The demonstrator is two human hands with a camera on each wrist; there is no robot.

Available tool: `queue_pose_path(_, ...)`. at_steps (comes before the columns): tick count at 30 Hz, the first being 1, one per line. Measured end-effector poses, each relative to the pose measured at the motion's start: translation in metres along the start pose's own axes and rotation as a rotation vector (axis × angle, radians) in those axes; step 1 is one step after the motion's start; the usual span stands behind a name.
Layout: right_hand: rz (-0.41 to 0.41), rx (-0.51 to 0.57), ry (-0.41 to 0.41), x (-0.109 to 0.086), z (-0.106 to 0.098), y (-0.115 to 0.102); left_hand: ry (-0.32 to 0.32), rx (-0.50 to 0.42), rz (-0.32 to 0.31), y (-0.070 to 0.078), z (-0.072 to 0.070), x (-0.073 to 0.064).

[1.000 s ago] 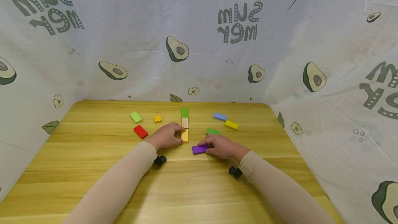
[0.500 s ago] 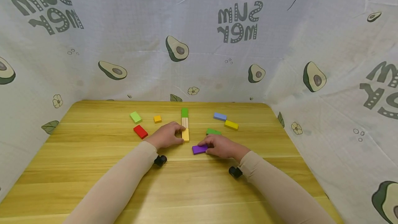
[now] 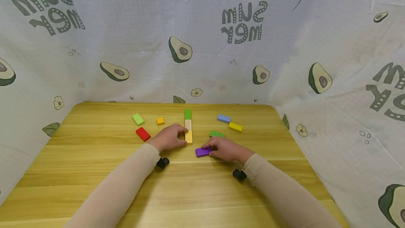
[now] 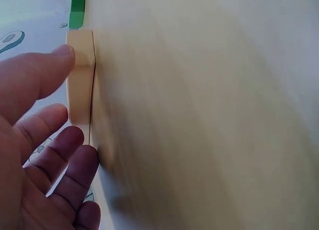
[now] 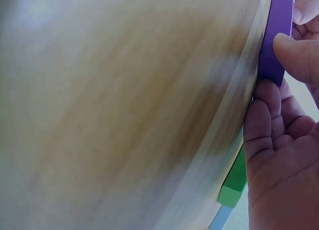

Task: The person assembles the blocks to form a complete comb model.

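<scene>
In the head view, my left hand [image 3: 169, 137] holds a pale yellow block [image 3: 188, 137] between thumb and index finger. This block lies flat on the wooden table [image 3: 190, 192], its far end against a plain striped wood block [image 3: 188, 125]. Beyond that, a green block [image 3: 188, 114] continues the straight row. My right hand [image 3: 225, 148] pinches a purple block [image 3: 203, 152], flat on the table to the right of the row's near end. The right wrist view shows the thumb on the side of the purple block [image 5: 277, 36]. Fingers hide its right end.
A second green block [image 3: 217, 134] lies just beyond my right hand. Blue [image 3: 224, 118] and yellow [image 3: 235, 127] blocks are farther right. On the left lie lime [image 3: 138, 119], red [image 3: 143, 134] and small orange [image 3: 160, 121] blocks. A printed cloth [image 3: 215, 62] surrounds the table.
My left hand has shifted the pale yellow block slightly away and to the right, against the striped block. The right hand and purple block have stayed in place.
</scene>
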State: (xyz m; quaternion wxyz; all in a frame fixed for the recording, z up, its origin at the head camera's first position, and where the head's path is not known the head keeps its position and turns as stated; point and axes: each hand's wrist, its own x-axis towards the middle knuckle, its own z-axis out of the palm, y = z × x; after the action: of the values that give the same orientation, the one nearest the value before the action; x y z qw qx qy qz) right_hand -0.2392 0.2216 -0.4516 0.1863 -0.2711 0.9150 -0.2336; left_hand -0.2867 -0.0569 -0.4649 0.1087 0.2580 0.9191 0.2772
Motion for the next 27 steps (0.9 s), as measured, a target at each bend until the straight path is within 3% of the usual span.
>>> queue_pose_path(9,0.006,0.001,0.003,-0.001,0.0,0.0,0.016,-0.016,-0.017,-0.006,-0.007,-0.004)
queue_pose_path(15,0.009,0.0,0.005,-0.002,0.001,0.0,0.124,0.047,-0.056,-0.017,-0.022,-0.007)
queue_pose_path(20,0.011,-0.009,0.01,-0.001,0.002,0.002,0.222,0.083,-0.13,-0.032,-0.035,-0.011)
queue_pose_path(27,0.023,0.004,0.0,-0.001,0.001,0.0,0.217,0.043,-0.243,-0.053,-0.044,-0.014)
